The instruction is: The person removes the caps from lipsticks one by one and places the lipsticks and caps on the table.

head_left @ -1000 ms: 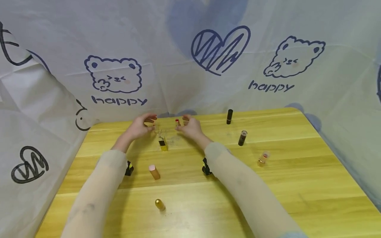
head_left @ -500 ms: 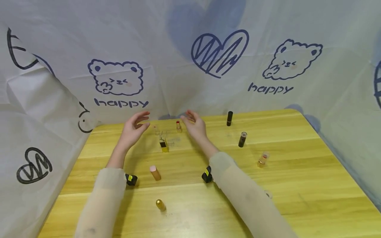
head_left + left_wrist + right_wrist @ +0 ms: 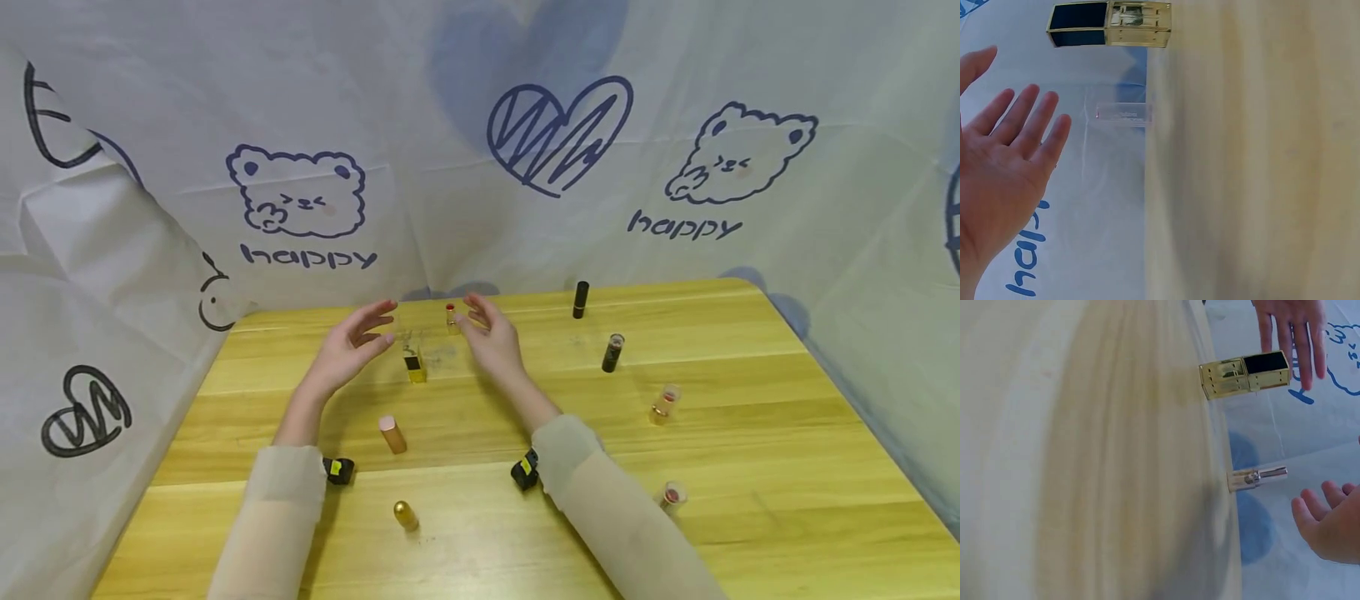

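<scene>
lipstick, uncapped, stands upright at the far edge of the table, just left of my right hand; i cannot tell whether my thumb touches it. the clear cap stands right of my left hand, apart from it. both hands' fingers are parted, gripping nothing. i judge the lipstick light, stiff and slick, its red tip soft and smearable, so best held low; the cap, thin and light, wants a gentle pinch.

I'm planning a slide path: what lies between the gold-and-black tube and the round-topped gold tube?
In the head view, the pink-topped tube stands between the gold-and-black tube and the round-topped gold tube.
</scene>
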A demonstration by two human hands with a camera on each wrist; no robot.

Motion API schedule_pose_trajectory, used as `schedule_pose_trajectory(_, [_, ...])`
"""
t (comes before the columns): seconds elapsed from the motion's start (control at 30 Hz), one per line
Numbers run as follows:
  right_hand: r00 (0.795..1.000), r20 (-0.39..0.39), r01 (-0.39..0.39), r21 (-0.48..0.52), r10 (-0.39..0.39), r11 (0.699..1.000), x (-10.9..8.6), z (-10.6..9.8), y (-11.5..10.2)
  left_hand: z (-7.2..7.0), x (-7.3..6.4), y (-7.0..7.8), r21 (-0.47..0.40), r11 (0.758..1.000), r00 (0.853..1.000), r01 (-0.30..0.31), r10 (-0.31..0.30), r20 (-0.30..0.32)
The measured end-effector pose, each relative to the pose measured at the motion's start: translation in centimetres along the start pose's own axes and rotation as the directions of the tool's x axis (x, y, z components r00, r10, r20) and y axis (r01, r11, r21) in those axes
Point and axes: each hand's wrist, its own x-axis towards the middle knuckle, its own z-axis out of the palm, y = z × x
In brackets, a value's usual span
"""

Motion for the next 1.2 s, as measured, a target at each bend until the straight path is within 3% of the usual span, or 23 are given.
schedule_pose_trajectory(0.27, [0.995,0.093,-0.04,-0.029,0.042,0.999,-1.3,0.5,0.4,0.6,-0.5,-0.7,0.042,0.998,0.995,0.054,-0.057,0.081])
schedule_pose_trajectory(0.6, [0.982,0.143,-0.113,-0.059,0.12,0.992,-2.2,1.5,0.5,0.9,-0.4,-1.1,0.047,0.995,0.988,0.087,-0.092,0.123])
schedule_pose_trajectory(1.03, [0.972,0.181,-0.136,-0.066,0.146,0.988,-2.7,2.4,0.8,1.2,-0.4,-1.0,0.132,0.984,0.981,0.12,-0.138,0.139])
schedule_pose_trajectory(1.2, [0.973,0.182,-0.134,-0.067,0.144,0.989,-2.7,2.7,0.9,1.2,-0.3,-1.2,0.124,0.984,0.981,0.126,-0.142,0.134])
